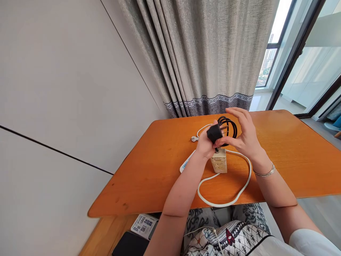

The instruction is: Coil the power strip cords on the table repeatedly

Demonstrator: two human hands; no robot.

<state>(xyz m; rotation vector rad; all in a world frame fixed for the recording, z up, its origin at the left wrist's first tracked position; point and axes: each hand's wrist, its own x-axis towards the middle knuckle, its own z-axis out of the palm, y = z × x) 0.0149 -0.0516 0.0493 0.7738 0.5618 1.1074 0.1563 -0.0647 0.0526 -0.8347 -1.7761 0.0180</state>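
My left hand (pixel 204 145) grips a black plug (pixel 214 133), its metal prongs pointing right, over the middle of the table. A coil of black cable (pixel 232 124) shows just behind the prongs. On the other side my right hand (pixel 246 137) is open, fingers curved apart around the coil's right side. Its thumb reaches across to the lower edge of the plug; whether it touches cannot be made out. Below the hands stands a beige socket block (pixel 220 164) with small holes in its front. A thick white cord (pixel 249 177) loops around it on the right.
On the orange wooden table (pixel 149 170), a white plug (pixel 194 139) lies left of my hands. A white power strip (pixel 183 166) is partly hidden by my left forearm. Below the table's left edge are a black object (pixel 130 244) and a labelled box (pixel 144 225). A curtain (pixel 207 53) hangs behind.
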